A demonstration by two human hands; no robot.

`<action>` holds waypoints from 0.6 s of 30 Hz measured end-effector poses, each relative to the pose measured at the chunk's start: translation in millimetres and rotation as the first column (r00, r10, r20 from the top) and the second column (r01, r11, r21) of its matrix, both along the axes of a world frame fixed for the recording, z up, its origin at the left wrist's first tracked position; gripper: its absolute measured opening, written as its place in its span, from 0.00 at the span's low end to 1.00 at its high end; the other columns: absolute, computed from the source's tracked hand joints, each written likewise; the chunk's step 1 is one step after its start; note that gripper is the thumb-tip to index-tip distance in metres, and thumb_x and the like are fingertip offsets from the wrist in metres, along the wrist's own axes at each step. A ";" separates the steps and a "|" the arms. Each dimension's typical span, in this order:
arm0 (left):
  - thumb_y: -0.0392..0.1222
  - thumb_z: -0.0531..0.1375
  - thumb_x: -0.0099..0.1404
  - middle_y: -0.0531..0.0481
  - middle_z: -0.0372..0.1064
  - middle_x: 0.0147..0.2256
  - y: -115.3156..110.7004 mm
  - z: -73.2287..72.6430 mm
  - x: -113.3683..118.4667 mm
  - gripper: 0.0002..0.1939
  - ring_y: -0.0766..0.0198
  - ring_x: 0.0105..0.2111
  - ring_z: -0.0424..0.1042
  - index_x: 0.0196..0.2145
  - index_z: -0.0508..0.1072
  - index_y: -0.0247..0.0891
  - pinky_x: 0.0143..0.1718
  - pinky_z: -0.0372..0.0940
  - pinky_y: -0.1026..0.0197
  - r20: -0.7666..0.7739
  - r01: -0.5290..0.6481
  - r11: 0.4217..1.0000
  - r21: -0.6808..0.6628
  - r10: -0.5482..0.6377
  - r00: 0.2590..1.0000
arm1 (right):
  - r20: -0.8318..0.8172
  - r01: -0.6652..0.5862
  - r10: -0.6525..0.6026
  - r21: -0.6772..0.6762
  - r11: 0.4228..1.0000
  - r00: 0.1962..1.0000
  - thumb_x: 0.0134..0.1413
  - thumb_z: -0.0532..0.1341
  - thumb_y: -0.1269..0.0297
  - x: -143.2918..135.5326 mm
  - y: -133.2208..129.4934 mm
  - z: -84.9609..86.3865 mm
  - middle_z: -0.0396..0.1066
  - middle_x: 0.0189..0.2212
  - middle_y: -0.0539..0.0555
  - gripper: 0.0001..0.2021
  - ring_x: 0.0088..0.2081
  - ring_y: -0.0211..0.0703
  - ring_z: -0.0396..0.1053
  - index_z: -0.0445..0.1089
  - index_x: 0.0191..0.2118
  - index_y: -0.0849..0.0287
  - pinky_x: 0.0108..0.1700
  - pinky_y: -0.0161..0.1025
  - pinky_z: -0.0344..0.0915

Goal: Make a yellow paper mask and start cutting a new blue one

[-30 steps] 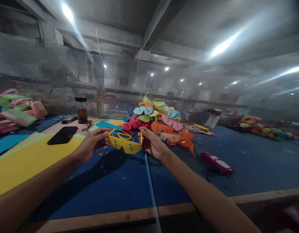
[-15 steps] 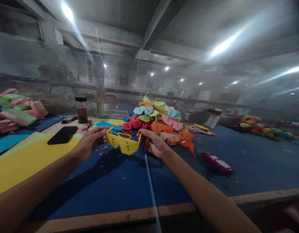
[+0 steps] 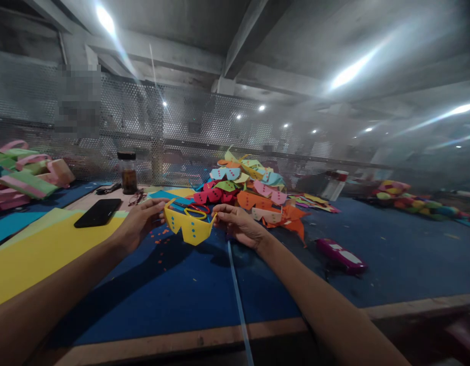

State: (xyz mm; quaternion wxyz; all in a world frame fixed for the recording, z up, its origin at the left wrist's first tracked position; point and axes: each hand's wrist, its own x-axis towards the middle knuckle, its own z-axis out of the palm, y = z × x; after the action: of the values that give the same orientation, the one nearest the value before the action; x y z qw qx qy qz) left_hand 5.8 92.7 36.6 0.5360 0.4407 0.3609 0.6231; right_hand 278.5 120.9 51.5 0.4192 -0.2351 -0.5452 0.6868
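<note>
A pair of yellow paper glasses (image 3: 194,231) with rows of blue dots hangs above the blue table surface (image 3: 174,300), held between my two hands. My left hand (image 3: 145,223) is closed on its left temple. With thumb and fingers, my right hand (image 3: 238,223) pinches the temple on the other side. Behind the glasses lie scissors with yellow and red handles (image 3: 196,212). A heap of coloured paper glasses (image 3: 253,198), in pink, orange, green and blue, rises just beyond my right hand. Small orange paper bits (image 3: 162,236) are scattered near my left hand.
Yellow paper sheets (image 3: 40,244) and a black phone (image 3: 98,212) lie at left, with a lidded jar (image 3: 128,175) behind. A purple case (image 3: 341,255) rests at right. Paper piles stand at both sides; a perforated metal screen (image 3: 189,117) runs along the back.
The yellow paper glasses have shifted slightly left and turned a little. My right hand has moved a bit left with them; my left hand has hardly moved.
</note>
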 end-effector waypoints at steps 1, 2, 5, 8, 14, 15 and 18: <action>0.41 0.70 0.55 0.47 0.76 0.35 0.1 -0.1 -0.1 0.14 0.66 0.30 0.72 0.39 0.79 0.34 0.31 0.70 0.66 0.001 0.001 1.000 0.003 -0.001 1.000 | 0.010 -0.005 0.005 0.003 1.000 1.000 0.39 0.77 0.64 0.3 0.0 -0.3 0.76 0.29 0.48 0.16 0.32 0.32 0.74 0.77 0.36 0.60 0.41 0.31 0.72; 0.41 0.71 0.55 0.47 0.76 0.35 0.2 -0.2 -0.2 0.14 0.66 0.30 0.72 0.39 0.79 0.34 0.31 0.70 0.67 0.000 0.002 1.000 0.005 -0.002 1.000 | 0.021 -0.009 0.009 0.006 1.000 1.000 0.39 0.77 0.63 0.6 0.1 -0.7 0.76 0.29 0.48 0.16 0.31 0.32 0.74 0.77 0.36 0.61 0.40 0.31 0.72; 0.42 0.71 0.55 0.47 0.76 0.35 0.5 -0.6 -0.5 0.15 0.66 0.30 0.73 0.40 0.79 0.34 0.31 0.70 0.67 -0.003 0.002 1.000 0.005 -0.002 1.000 | 0.049 -0.016 0.016 0.014 1.000 0.999 0.39 0.77 0.62 1.1 1.1 -2.3 0.76 0.29 0.50 0.17 0.30 0.32 0.73 0.76 0.35 0.62 0.38 0.30 0.72; 0.41 0.71 0.55 0.47 0.76 0.34 1.1 -0.8 -0.7 0.15 0.66 0.30 0.73 0.39 0.79 0.34 0.30 0.70 0.67 -0.002 -0.004 1.000 0.001 0.004 1.000 | 0.067 -0.016 0.015 0.019 1.000 0.998 0.39 0.77 0.61 1.1 2.0 -3.4 0.75 0.29 0.49 0.16 0.29 0.32 0.72 0.76 0.34 0.62 0.36 0.30 0.71; 0.38 0.69 0.57 0.45 0.76 0.35 0.6 0.3 0.1 0.13 0.66 0.30 0.73 0.40 0.78 0.32 0.30 0.70 0.67 0.010 -0.005 1.000 -0.001 0.005 1.000 | 0.090 -0.027 0.025 0.022 0.999 0.996 0.41 0.77 0.59 1.2 0.3 -2.4 0.74 0.29 0.49 0.16 0.29 0.32 0.70 0.76 0.33 0.61 0.36 0.32 0.71; 0.38 0.68 0.57 0.45 0.76 0.35 0.3 0.6 0.3 0.13 0.66 0.29 0.73 0.40 0.78 0.32 0.30 0.71 0.67 0.012 -0.007 1.000 -0.002 0.007 1.000 | 0.091 -0.032 0.030 0.022 0.999 0.995 0.41 0.77 0.58 1.3 -0.1 -2.1 0.74 0.29 0.49 0.16 0.29 0.32 0.70 0.76 0.33 0.62 0.36 0.32 0.71; 0.37 0.67 0.58 0.46 0.76 0.34 0.0 1.3 0.5 0.12 0.67 0.28 0.72 0.40 0.78 0.32 0.30 0.71 0.67 0.016 -0.008 1.000 -0.006 0.008 1.000 | 0.097 -0.043 0.040 0.021 0.999 0.994 0.41 0.76 0.57 1.5 -0.7 -1.4 0.73 0.29 0.49 0.16 0.29 0.32 0.70 0.75 0.33 0.62 0.36 0.31 0.70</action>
State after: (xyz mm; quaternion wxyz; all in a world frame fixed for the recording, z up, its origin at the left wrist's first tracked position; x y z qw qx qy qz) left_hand 6.3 92.7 37.9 0.5379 0.4325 0.3601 0.6276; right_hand 280.0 120.3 50.1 0.3807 -0.2518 -0.5773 0.6770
